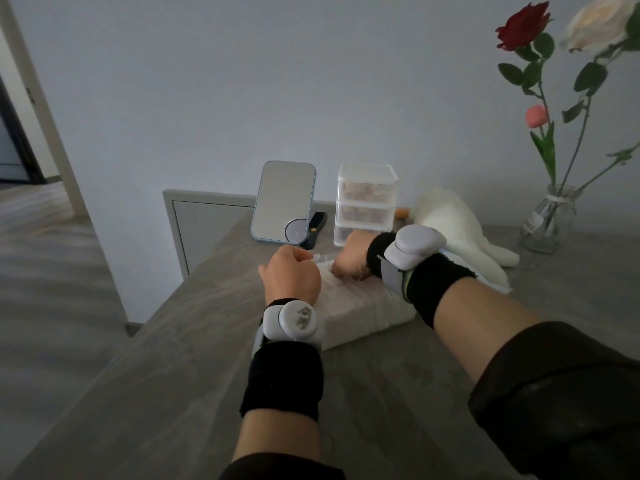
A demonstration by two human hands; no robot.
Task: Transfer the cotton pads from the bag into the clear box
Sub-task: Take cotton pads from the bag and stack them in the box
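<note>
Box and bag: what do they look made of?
Box: clear rigid plastic, likely; contents show through its stacked tiers. Bag: thin soft plastic film, seemingly; white ribbed pads show through, and it crinkles at its far end.

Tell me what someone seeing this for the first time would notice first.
The hands come first: the left hand and right hand grip the far end of the bag of cotton pads in the middle of the table. Behind them stand a mirror and the stacked clear box. A red rose rises from a glass vase at far right.
</note>
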